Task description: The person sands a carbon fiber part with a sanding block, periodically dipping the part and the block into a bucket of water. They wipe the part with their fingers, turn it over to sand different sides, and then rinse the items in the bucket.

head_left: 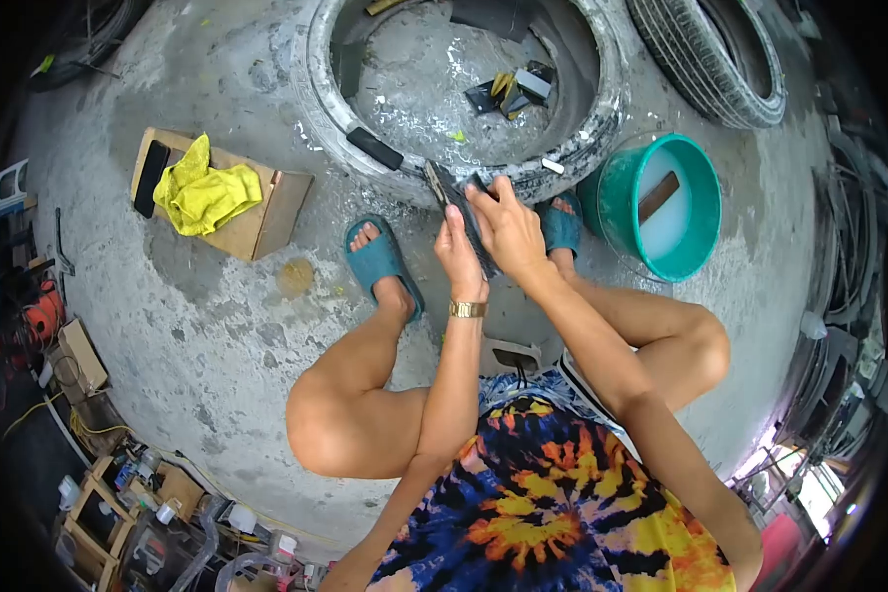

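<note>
My left hand [459, 259], with a gold watch at its wrist, is closed around a long, dark grey strip [442, 184] that points toward the tire's near rim. My right hand [511, 235] is closed right beside it, its fingers pinching a small black piece [480, 185] against the strip's right side. Just past both hands lies a large tire [323, 118], wet and smeared with grey-white residue. On its near rim rest a black block [375, 148] and a small white piece [553, 166].
Inside the tire ring lie several black and yellow pieces [508, 94]. A green bucket [705, 222] of cloudy liquid with a brown strip stands right. Left is a cardboard box [286, 212] carrying a yellow cloth [207, 187] and a black phone-like slab [151, 179]. Another tire [686, 59] lies at upper right.
</note>
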A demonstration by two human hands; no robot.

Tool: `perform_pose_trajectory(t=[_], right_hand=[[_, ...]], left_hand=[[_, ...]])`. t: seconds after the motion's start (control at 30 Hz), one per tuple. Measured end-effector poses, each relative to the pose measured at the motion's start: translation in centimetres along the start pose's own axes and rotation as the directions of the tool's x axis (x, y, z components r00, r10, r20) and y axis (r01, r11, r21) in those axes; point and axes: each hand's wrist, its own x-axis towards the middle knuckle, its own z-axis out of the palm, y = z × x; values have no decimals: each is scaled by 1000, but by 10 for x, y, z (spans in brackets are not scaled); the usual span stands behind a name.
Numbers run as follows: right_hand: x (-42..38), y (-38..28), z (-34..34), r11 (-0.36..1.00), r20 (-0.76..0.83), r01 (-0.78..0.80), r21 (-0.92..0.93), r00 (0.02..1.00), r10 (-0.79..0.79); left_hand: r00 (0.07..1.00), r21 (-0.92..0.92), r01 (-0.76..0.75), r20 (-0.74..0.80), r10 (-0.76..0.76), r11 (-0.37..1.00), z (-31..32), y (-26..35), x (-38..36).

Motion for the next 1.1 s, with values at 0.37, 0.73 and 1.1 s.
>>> perform_pose_trajectory(t=[0.37,0.73,1.1], right_hand=[[-9,-5,8,999,-38,-27,-20,999,26],[29,27,-90,976,-120,-52,213,990,79],[-46,399,-48,594,5,-728,341,634,774]], left_hand=[[1000,45,13,4,-13,999,0,6,-1],[996,-75,79,35,-77,994,-2,6,9],[999,25,12,-34,-11,1000,-2,4,11]])
